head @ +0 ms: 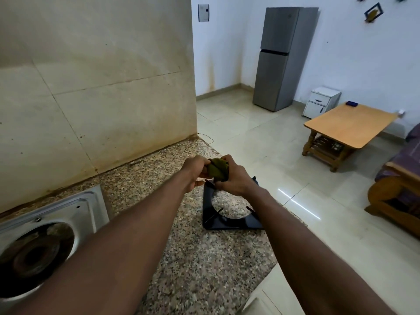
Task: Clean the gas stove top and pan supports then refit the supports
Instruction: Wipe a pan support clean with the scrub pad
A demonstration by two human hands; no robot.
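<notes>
Currently left hand [195,172] and right hand [235,179] pinch limp cloth [218,169]; pan support [227,224] at counter's [193,269] right edge looks rigid, heavyish; I'd grip its frame.

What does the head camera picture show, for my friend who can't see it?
The left hand and right hand grip a green cloth above a black pan support lying on the granite counter. The stove burner sits lower left.

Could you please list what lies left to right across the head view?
In order: stainless steel gas stove top, black square metal pan support, tall grey fridge, light wooden table, brown wooden sofa.
</notes>
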